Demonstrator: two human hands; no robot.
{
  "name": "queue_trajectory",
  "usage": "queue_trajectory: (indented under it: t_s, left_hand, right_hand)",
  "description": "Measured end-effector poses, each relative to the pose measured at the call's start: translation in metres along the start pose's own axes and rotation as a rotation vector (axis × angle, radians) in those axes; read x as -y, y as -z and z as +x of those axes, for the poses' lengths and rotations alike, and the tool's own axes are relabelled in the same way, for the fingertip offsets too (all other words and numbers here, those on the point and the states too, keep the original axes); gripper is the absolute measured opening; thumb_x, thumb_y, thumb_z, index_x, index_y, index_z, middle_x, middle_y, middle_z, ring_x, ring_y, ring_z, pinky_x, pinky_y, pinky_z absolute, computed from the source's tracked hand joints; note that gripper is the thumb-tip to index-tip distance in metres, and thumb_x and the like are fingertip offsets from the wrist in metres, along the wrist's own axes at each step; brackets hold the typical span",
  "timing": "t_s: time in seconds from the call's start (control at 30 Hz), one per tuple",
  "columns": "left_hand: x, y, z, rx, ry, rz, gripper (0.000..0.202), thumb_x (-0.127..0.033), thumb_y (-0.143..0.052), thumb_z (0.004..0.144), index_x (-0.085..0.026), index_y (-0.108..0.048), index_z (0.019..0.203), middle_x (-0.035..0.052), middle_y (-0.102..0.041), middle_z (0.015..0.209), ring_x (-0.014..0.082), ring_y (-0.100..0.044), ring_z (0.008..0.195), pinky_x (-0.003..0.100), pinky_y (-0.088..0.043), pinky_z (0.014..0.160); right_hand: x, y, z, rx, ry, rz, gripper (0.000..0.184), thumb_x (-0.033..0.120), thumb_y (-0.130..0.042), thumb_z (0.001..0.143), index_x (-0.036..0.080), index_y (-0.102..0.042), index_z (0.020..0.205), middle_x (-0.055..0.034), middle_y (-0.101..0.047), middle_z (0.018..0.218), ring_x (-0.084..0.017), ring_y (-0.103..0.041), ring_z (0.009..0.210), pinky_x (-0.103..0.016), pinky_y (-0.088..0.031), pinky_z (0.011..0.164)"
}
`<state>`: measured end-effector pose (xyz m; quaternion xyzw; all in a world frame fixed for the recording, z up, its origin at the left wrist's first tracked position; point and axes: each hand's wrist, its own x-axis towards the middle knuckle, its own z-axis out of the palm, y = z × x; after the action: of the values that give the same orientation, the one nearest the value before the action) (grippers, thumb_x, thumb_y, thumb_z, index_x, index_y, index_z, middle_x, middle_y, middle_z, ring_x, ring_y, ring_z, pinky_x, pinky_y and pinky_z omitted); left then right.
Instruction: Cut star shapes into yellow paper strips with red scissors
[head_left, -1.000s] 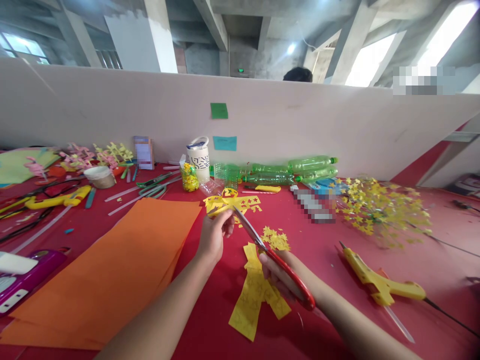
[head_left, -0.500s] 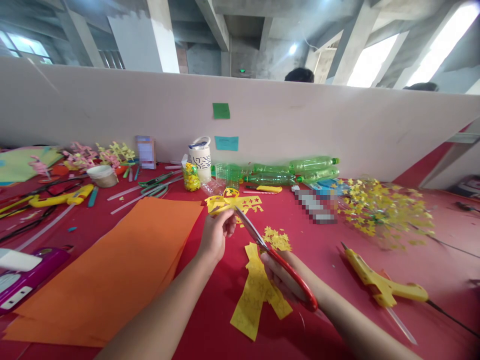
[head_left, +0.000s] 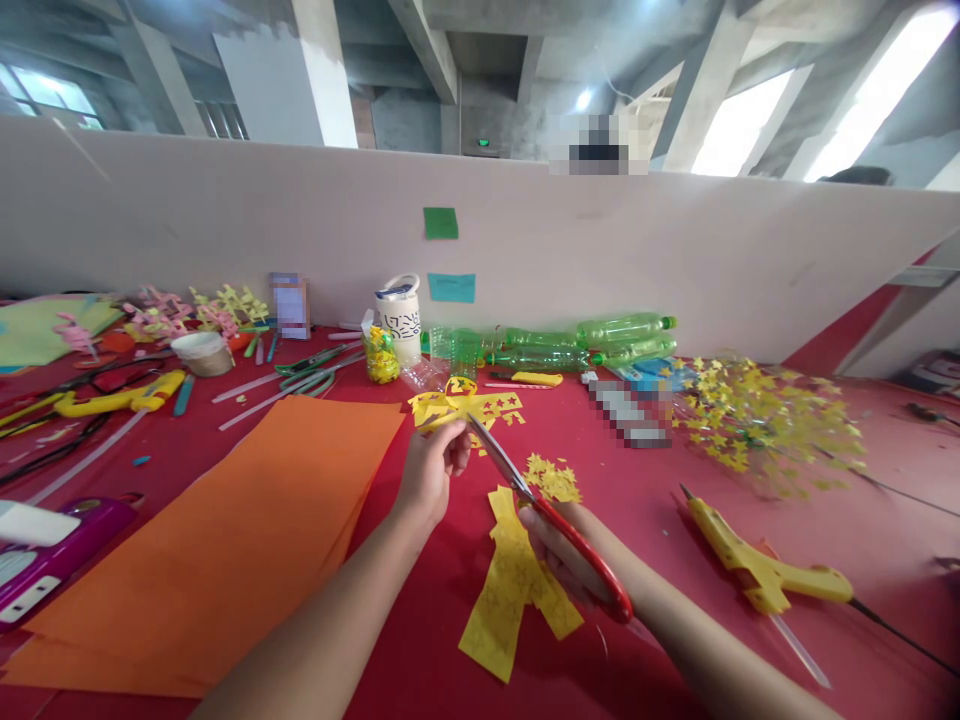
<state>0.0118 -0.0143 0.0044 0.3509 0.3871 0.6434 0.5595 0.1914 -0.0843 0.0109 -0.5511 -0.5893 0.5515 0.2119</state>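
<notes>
My left hand (head_left: 433, 470) pinches a yellow paper piece (head_left: 441, 415) above the red table (head_left: 645, 500). My right hand (head_left: 559, 555) grips red-handled scissors (head_left: 555, 520), whose blades point up-left and meet the paper at my left fingertips. Under my right hand lie yellow paper strips with star-shaped holes (head_left: 510, 590). A small heap of cut yellow stars (head_left: 553, 478) lies just right of the blades. More cut yellow paper (head_left: 480, 405) lies beyond my left hand.
Orange paper sheets (head_left: 225, 540) cover the left. A yellow glue gun (head_left: 757, 565) lies at right, another (head_left: 120, 397) at far left. Green plastic bottles (head_left: 585, 340), a white cup (head_left: 399, 315) and a yellow star pile (head_left: 765, 415) sit along the partition wall (head_left: 225, 230).
</notes>
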Motion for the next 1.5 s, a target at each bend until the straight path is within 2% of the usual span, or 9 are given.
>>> queue_trajectory:
  t_s: [0.17, 0.3, 0.4, 0.5, 0.57, 0.87, 1.17, 1.5]
  left_hand:
    - [-0.002, 0.002, 0.002, 0.004, -0.001, 0.035, 0.021, -0.034, -0.064, 0.07, -0.015, -0.059, 0.067, -0.0019, -0.055, 0.056, 0.0057, -0.044, 0.042, 0.019, -0.028, 0.039]
    - [-0.006, 0.007, 0.008, -0.091, -0.201, 0.088, 0.022, -0.033, -0.067, 0.07, -0.021, -0.062, 0.089, -0.002, -0.061, 0.079, 0.0088, -0.055, 0.063, 0.02, -0.042, 0.057]
    - [-0.008, 0.009, 0.012, -0.112, -0.296, 0.218, 0.014, -0.03, -0.067, 0.071, -0.021, -0.065, 0.082, -0.0016, -0.061, 0.08, 0.0112, -0.055, 0.075, 0.019, -0.042, 0.068]
    - [-0.007, 0.01, 0.013, -0.086, -0.28, 0.29, 0.009, -0.028, -0.068, 0.069, -0.019, -0.066, 0.068, -0.0017, -0.059, 0.068, 0.0122, -0.053, 0.07, 0.021, -0.04, 0.066]
    - [-0.005, 0.009, 0.013, -0.075, -0.249, 0.293, 0.008, -0.027, -0.068, 0.067, -0.019, -0.066, 0.067, -0.0019, -0.059, 0.066, 0.0122, -0.053, 0.068, 0.021, -0.039, 0.065]
    - [0.001, 0.009, 0.011, -0.026, -0.178, 0.234, 0.01, -0.029, -0.067, 0.07, -0.019, -0.065, 0.069, -0.0031, -0.058, 0.065, 0.0114, -0.052, 0.065, 0.021, -0.039, 0.062]
    - [0.0, 0.004, 0.003, 0.047, -0.192, 0.231, 0.011, -0.028, -0.064, 0.074, -0.019, -0.061, 0.068, -0.0025, -0.056, 0.066, 0.0114, -0.052, 0.066, 0.021, -0.042, 0.065]
    - [0.006, 0.001, -0.001, 0.094, -0.134, 0.144, 0.012, -0.031, -0.065, 0.076, -0.02, -0.06, 0.075, -0.001, -0.059, 0.074, 0.0121, -0.055, 0.07, 0.022, -0.044, 0.067]
  right_hand:
    - [0.0, 0.006, 0.003, 0.046, -0.012, 0.003, 0.052, 0.067, -0.047, 0.083, 0.02, -0.041, 0.062, 0.0081, -0.035, 0.039, -0.006, -0.035, 0.027, -0.017, -0.026, 0.028]
    - [0.005, 0.01, 0.003, 0.041, -0.025, 0.013, 0.05, 0.063, -0.054, 0.081, 0.018, -0.045, 0.062, 0.0082, -0.036, 0.04, -0.004, -0.033, 0.028, -0.017, -0.024, 0.029]
    - [0.006, 0.011, 0.002, 0.015, -0.009, -0.007, 0.049, 0.061, -0.056, 0.081, 0.018, -0.046, 0.062, 0.0083, -0.035, 0.039, -0.004, -0.032, 0.029, -0.017, -0.023, 0.03]
    - [0.004, 0.012, 0.004, 0.0, -0.021, -0.02, 0.047, 0.06, -0.056, 0.081, 0.018, -0.046, 0.063, 0.0082, -0.035, 0.038, -0.005, -0.032, 0.029, -0.018, -0.023, 0.03]
    - [0.002, 0.013, 0.005, 0.005, -0.031, -0.022, 0.047, 0.061, -0.056, 0.081, 0.018, -0.047, 0.063, 0.0082, -0.035, 0.038, -0.005, -0.032, 0.029, -0.018, -0.023, 0.03]
    - [0.003, 0.011, 0.004, -0.007, -0.006, -0.016, 0.049, 0.062, -0.057, 0.08, 0.018, -0.046, 0.061, 0.0084, -0.034, 0.039, -0.004, -0.03, 0.029, -0.018, -0.023, 0.031]
    - [0.0, 0.011, 0.003, 0.106, 0.025, 0.066, 0.056, 0.072, -0.045, 0.081, 0.019, -0.045, 0.065, 0.0079, -0.037, 0.036, -0.006, -0.035, 0.03, -0.018, -0.03, 0.035]
    - [-0.005, 0.007, 0.004, 0.089, 0.0, 0.107, 0.056, 0.074, -0.046, 0.079, 0.019, -0.046, 0.07, 0.0084, -0.039, 0.041, -0.006, -0.036, 0.029, -0.018, -0.029, 0.031]
